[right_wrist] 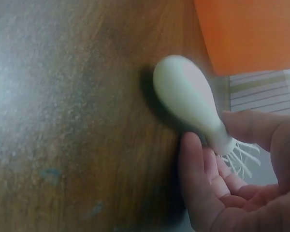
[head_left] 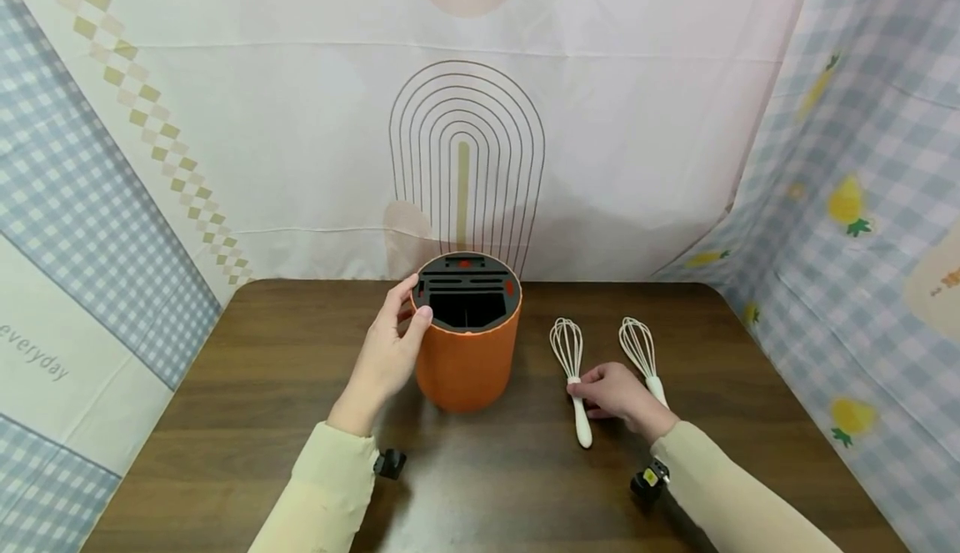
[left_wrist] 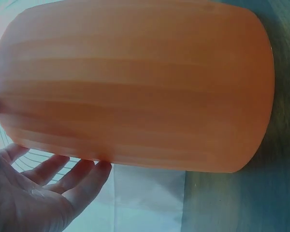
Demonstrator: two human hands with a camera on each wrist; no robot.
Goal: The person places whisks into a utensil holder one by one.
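Observation:
An orange utensil holder [head_left: 467, 374] with a black slotted insert [head_left: 468, 279] in its top stands upright on the table. My left hand [head_left: 386, 353] holds its left side near the rim, thumb at the front and fingers toward the back; the left wrist view shows the fingertips against the orange wall [left_wrist: 135, 92]. To the right, my right hand [head_left: 618, 396] pinches a white whisk [head_left: 577, 407] where the handle meets the wires. Its rounded handle [right_wrist: 183, 89] points toward me. A second white whisk [head_left: 640, 349] lies just right of it, its handle end hidden behind my right hand and wrist.
The brown wooden table [head_left: 300, 369] backs onto a white cloth [head_left: 300, 161] with a line pattern. Blue checked cloths hang at the left and right sides. The holder stands near the table's back edge.

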